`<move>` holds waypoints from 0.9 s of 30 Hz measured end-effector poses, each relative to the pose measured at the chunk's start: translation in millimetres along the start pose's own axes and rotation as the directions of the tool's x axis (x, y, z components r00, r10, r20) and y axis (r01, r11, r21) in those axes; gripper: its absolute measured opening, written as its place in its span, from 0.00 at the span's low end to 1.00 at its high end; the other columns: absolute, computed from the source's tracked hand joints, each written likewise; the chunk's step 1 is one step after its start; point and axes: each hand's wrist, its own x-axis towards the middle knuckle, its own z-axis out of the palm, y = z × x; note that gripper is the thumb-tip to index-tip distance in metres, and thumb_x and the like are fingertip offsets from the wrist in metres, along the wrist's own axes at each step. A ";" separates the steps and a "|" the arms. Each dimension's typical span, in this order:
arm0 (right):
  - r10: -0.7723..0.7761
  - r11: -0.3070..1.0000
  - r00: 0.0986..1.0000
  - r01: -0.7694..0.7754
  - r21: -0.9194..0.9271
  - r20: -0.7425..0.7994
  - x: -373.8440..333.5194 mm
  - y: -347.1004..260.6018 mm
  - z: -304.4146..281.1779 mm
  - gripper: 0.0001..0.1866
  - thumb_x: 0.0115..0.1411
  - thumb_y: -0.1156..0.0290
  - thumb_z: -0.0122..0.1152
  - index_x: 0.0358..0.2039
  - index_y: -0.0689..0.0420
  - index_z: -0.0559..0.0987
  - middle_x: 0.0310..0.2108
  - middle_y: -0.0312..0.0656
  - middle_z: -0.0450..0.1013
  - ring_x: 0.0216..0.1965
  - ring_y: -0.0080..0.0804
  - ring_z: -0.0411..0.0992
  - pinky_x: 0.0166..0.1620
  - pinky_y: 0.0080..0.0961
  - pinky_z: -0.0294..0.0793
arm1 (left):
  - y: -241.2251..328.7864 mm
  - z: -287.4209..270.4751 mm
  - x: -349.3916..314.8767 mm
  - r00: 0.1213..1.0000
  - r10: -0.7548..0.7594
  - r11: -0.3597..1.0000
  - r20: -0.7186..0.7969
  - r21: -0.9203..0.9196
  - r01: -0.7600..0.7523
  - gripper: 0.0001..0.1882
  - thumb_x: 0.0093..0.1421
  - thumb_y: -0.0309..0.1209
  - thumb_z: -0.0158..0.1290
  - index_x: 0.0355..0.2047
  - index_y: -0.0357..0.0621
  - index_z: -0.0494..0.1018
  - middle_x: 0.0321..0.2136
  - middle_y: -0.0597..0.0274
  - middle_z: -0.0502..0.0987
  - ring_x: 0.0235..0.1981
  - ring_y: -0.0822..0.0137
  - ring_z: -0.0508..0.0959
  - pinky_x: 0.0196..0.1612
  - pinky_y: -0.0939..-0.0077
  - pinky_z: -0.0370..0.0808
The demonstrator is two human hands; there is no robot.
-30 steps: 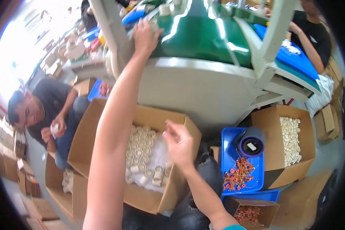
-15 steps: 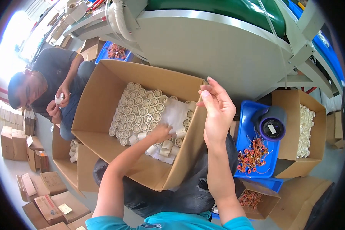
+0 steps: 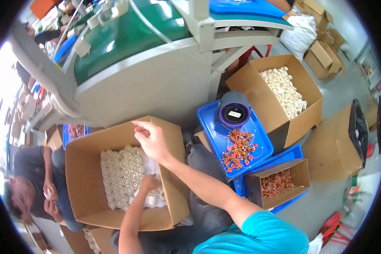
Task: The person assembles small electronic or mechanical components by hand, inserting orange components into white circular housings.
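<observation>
A large cardboard box (image 3: 81, 186) leans across my lap, holding rows of white round plastic parts (image 3: 122, 174) with ribbed open tops. My left hand (image 3: 150, 183) reaches down inside it, beside several white cylinders lying loose on a pale sheet; its fingertips are too blurred to show any grip. Above the box's right part hangs my right hand (image 3: 153, 142), thumb and forefinger apart, with nothing visible between them.
Right of the box, a blue tray (image 3: 258, 147) carries red-and-orange wired parts (image 3: 238, 149) and a dark round device (image 3: 234, 109). Cardboard boxes with small white pieces (image 3: 283, 91) and wired parts (image 3: 277, 183) flank it. A co-worker (image 3: 29, 180) sits at left; a green conveyor (image 3: 131, 38) stands ahead.
The view has swung right, shifting the box leftward in the picture. My right hand has moved from beyond the box's right edge to above its interior. My left hand stays inside the box.
</observation>
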 end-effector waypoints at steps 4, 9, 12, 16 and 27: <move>-0.081 0.989 0.997 0.082 0.126 -0.018 9.0 -18.7 -45.8 0.17 0.57 0.79 0.61 0.48 0.60 0.79 0.38 0.40 0.77 0.38 0.22 0.74 0.44 0.20 0.75 | 36.4 -79.5 -34.8 0.967 -0.018 0.967 -0.252 -0.249 -0.047 0.35 0.44 0.45 0.66 0.48 0.32 0.75 0.35 0.40 0.80 0.38 0.56 0.82 0.43 0.64 0.77; -0.168 0.825 0.980 0.198 -0.529 0.104 -15.6 -24.4 -151.1 0.11 0.53 0.73 0.65 0.38 0.61 0.83 0.34 0.46 0.78 0.35 0.33 0.78 0.41 0.27 0.75 | 72.8 -176.4 -132.8 0.938 -0.100 0.170 -0.332 -0.934 -0.313 0.22 0.57 0.29 0.57 0.50 0.28 0.71 0.41 0.54 0.79 0.43 0.63 0.79 0.48 0.72 0.75; 0.210 0.311 0.951 0.154 -0.938 0.225 -33.4 23.3 -215.2 0.13 0.43 0.79 0.54 0.30 0.62 0.83 0.33 0.57 0.76 0.37 0.56 0.75 0.40 0.44 0.75 | 93.0 -195.3 -184.5 0.892 0.073 -0.379 -0.447 -0.839 -0.389 0.27 0.58 0.32 0.55 0.55 0.30 0.64 0.49 0.50 0.74 0.51 0.56 0.75 0.56 0.66 0.73; 0.340 0.066 0.938 0.045 -0.997 0.065 -59.2 51.9 -245.3 0.15 0.43 0.82 0.55 0.32 0.60 0.84 0.36 0.57 0.77 0.41 0.53 0.77 0.42 0.45 0.77 | 98.2 -170.3 -190.0 0.902 0.084 -0.511 -0.423 -0.796 -0.325 0.32 0.55 0.33 0.59 0.56 0.31 0.62 0.50 0.50 0.73 0.53 0.50 0.74 0.62 0.60 0.67; -0.007 0.136 0.996 0.085 -0.987 0.085 -78.4 44.9 -249.8 0.07 0.48 0.77 0.60 0.28 0.63 0.81 0.34 0.55 0.75 0.38 0.52 0.76 0.42 0.41 0.75 | 99.9 -125.7 -179.0 0.956 0.029 -0.560 -0.292 -0.797 -0.226 0.24 0.59 0.25 0.56 0.55 0.38 0.63 0.45 0.56 0.75 0.50 0.61 0.75 0.52 0.63 0.74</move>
